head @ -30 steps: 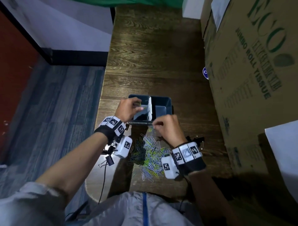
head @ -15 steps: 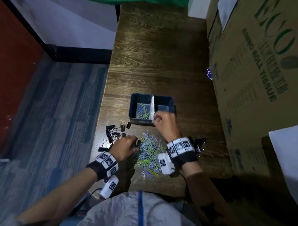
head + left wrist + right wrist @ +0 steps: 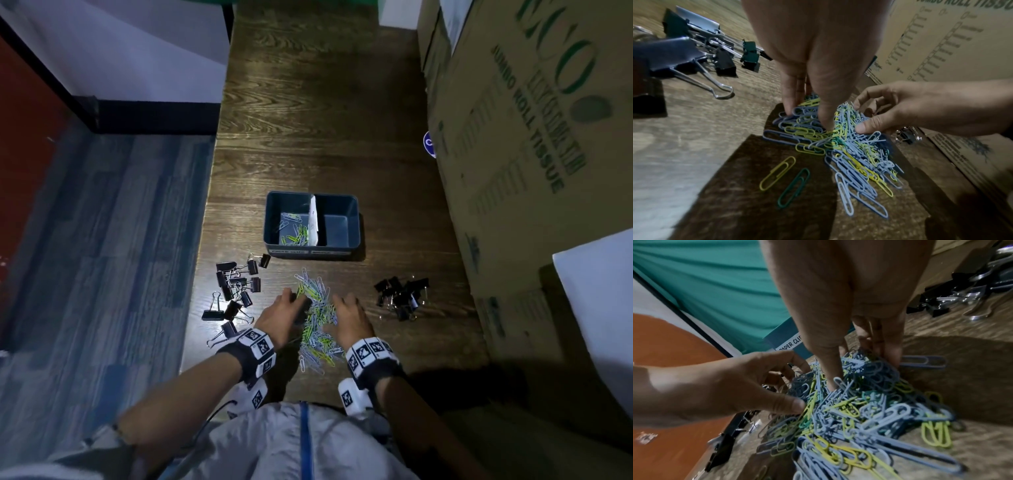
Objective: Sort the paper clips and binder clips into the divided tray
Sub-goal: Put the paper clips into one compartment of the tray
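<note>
A dark blue divided tray (image 3: 274,219) sits on the wooden table; its left compartment holds some paper clips (image 3: 294,234), and its right one looks empty. In front of it lies a pile of blue, yellow and green paper clips (image 3: 317,329). My left hand (image 3: 296,303) digs into the pile's left side, with thumb and fingers (image 3: 789,108) pinching a bunch of clips. At the pile's right side my right hand (image 3: 337,303) does the same, its thumb and fingers (image 3: 890,356) sunk in the clips. Black binder clips lie in one group to the left (image 3: 236,291) and another to the right (image 3: 402,296).
Tall cardboard boxes (image 3: 531,154) wall off the table's right side, close to the right binder clips. The table's left edge (image 3: 202,260) runs just beside the left binder clips, with floor below. Bare wood stretches beyond the tray. A label reading PAPER CLIPS (image 3: 790,344) is on the tray's front.
My left hand dropped from the tray's left compartment back to the pile. My right hand pulled back from the tray's front edge to the pile. More paper clips now show in the left compartment.
</note>
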Motion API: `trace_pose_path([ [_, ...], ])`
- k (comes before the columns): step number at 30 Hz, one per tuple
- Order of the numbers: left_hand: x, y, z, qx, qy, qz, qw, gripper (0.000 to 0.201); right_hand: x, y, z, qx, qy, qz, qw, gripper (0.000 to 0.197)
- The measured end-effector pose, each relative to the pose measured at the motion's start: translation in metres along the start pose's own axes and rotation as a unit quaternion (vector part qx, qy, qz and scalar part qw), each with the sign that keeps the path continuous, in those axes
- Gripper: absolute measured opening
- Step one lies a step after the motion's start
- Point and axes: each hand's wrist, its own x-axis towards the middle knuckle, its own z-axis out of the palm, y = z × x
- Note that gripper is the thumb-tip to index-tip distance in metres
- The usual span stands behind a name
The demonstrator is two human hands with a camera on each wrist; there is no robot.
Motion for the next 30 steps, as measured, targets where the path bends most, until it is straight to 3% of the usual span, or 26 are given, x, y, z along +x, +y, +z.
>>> trace_pose_path([
  [6, 0.0, -0.004, -0.011, -0.046, 0.03, 0.005, 0.998, 0.038, 0.005, -0.003, -0.014, 0.054, 0.031, -0.023, 0.998, 0.019],
  [10, -0.004, -0.004, -0.018, -0.061, 0.047, -0.01, 0.997, 0.019, 0.004, 0.001, -0.017, 0.04, 0.031, -0.027, 0.998, 0.025],
  [16, -0.004, 0.008, -0.059, -0.114, 0.112, 0.035, 0.986, 0.003, 0.002, 0.002, -0.032, 0.022, 0.054, -0.018, 0.998, 0.016],
  [19, 0.005, 0.019, -0.093, -0.128, 0.134, 0.037, 0.982, 0.012, 0.004, -0.004, -0.047, 0.05, 0.036, 0.013, 0.998, 0.013],
  [22, 0.019, 0.028, -0.132, -0.124, 0.175, 0.042, 0.976, 0.016, 0.002, -0.012, -0.069, 0.079, 0.049, -0.001, 0.996, 0.011],
  [27, 0.056, 0.027, -0.175, -0.121, 0.239, 0.016, 0.963, 0.017, -0.003, -0.036, -0.118, 0.116, 0.101, -0.073, 0.985, 0.005],
  [30, 0.073, 0.024, -0.179, -0.139, 0.222, -0.005, 0.965, 0.028, -0.001, -0.057, -0.145, 0.126, 0.146, -0.119, 0.974, 0.006],
])
